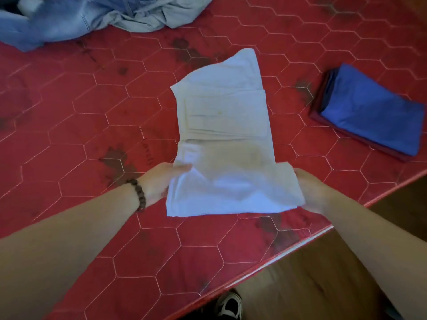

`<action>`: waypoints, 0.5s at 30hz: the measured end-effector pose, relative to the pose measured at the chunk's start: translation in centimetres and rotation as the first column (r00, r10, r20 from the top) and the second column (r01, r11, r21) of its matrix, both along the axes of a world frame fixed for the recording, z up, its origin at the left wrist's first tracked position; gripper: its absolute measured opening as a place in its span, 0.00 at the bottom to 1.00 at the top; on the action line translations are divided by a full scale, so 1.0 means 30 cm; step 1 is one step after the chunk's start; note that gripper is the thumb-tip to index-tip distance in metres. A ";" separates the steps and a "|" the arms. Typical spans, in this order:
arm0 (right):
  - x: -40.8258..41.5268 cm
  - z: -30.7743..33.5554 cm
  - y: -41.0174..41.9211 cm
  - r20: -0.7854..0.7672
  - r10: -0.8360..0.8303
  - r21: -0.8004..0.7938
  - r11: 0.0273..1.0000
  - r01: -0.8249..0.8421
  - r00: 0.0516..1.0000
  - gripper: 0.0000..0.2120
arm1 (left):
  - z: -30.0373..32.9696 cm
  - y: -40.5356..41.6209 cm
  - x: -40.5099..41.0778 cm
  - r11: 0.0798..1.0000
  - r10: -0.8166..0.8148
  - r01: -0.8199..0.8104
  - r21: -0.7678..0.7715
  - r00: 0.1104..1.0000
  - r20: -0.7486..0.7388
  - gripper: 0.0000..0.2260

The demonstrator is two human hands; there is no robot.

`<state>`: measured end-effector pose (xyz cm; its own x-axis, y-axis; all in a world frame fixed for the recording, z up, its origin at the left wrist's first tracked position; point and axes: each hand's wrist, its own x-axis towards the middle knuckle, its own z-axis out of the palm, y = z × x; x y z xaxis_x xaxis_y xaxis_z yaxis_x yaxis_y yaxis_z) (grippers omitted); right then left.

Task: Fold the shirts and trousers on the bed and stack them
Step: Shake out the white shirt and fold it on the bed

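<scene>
A cream-white pair of trousers (225, 125), folded lengthwise, lies in the middle of the red quilted mattress (76, 125). Its near end is lifted off the bed. My left hand (161, 181) grips the left side of that near end, thumb on top. My right hand (309, 192) holds the right side, fingers hidden under the cloth. At the right sits a folded stack (372, 114) with a blue garment on top of a dark red one. Unfolded blue jeans (46, 21) and a pale grey garment (159, 12) lie crumpled at the far left.
The mattress edge (300, 245) runs diagonally from lower middle to the right, with wooden floor (323, 285) beyond it. A black and white shoe (228, 306) shows at the bottom. Dark stains mark the mattress.
</scene>
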<state>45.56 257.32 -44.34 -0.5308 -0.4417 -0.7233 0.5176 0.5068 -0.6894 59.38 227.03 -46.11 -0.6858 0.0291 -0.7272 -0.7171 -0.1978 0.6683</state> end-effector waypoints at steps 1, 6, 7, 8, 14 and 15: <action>-0.007 -0.040 -0.014 0.051 -0.102 0.020 0.995 0.101 0.994 0.10 | -0.025 -0.002 -0.008 0.992 0.105 -0.108 0.064 0.993 0.051 0.21; 0.023 -0.173 -0.008 0.112 -0.300 0.141 0.949 0.283 0.947 0.16 | -0.142 0.004 0.048 0.955 0.277 -0.290 0.058 0.946 0.167 0.21; 0.037 -0.184 0.004 0.081 -0.300 0.132 0.949 0.288 0.951 0.15 | -0.155 0.008 0.064 0.959 0.268 -0.279 0.055 0.951 0.153 0.20; 0.055 -0.191 0.017 0.046 -0.276 0.118 0.956 0.269 0.960 0.14 | -0.161 0.017 0.080 0.965 0.254 -0.261 0.034 0.957 0.139 0.17; 0.183 -0.213 0.084 -0.134 -0.131 0.196 0.968 0.156 0.982 0.08 | -0.174 0.104 0.174 0.976 0.146 -0.120 -0.181 0.979 0.139 0.11; 0.207 -0.217 0.095 -0.136 -0.138 0.194 0.967 0.163 0.981 0.07 | -0.172 0.114 0.195 0.977 0.139 -0.110 -0.183 0.979 0.148 0.10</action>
<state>51.77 260.18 -50.86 -0.6686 -0.2000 -0.7162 0.5182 0.5654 -0.6417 65.24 230.46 -51.26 -0.5508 -0.1851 -0.8139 -0.7942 -0.1837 0.5792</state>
